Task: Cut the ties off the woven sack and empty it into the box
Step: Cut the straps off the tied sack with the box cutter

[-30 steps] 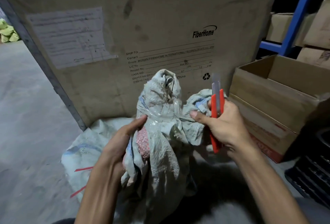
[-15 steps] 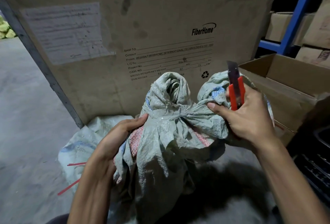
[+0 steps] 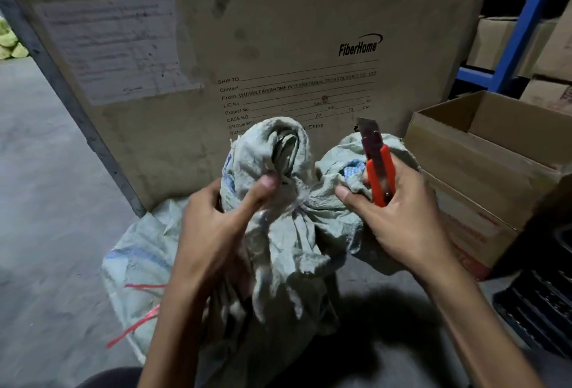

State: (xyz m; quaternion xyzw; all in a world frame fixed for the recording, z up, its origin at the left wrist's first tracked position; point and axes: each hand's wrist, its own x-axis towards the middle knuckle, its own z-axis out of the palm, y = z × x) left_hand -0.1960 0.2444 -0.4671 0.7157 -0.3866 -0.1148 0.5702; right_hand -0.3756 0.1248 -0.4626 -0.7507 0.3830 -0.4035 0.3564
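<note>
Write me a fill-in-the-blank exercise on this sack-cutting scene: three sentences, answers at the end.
The right hand holds the utility knife with its blade pointing ____.
The left hand grips the woven sack in front of a big carton printed with the brand ____.
Behind the open box stands a shelf frame painted ____.
Missing words: up; FiberHome; blue.
</note>
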